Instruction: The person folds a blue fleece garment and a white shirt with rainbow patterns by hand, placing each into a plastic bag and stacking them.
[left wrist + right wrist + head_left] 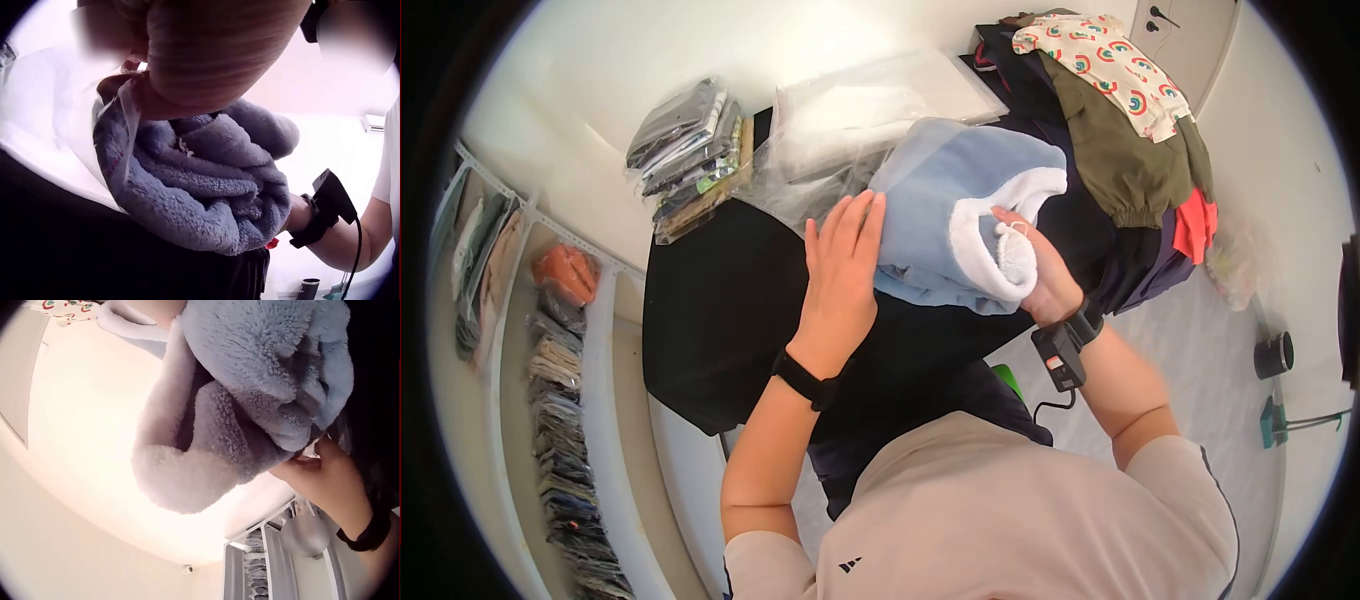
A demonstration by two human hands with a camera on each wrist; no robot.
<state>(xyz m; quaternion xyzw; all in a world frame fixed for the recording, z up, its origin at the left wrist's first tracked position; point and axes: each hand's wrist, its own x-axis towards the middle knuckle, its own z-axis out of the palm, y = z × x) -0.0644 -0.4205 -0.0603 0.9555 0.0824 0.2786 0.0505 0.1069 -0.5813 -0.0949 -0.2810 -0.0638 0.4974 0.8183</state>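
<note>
Black surface [710, 320] beside white wall [590, 70]. Right hand [1048, 275] grips blue fleece [930, 195]; left hand [840, 290], fingers extended, touches it.

And it's a pale beige short-sleeved top [970, 510], small black logo [850, 565] on the chest, dark piping [1222, 495] down the sleeve! Dark legwear [1000, 412] below, black strap [805, 380] on the left wrist; on the right, a boxy black device [1058, 358] trailing a black cable [1055, 404]!

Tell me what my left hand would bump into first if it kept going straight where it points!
Probably the crumpled clear plastic, just past the fingers of your left hand. It's hard to tell how high the hand is, so it might pass over.
</note>
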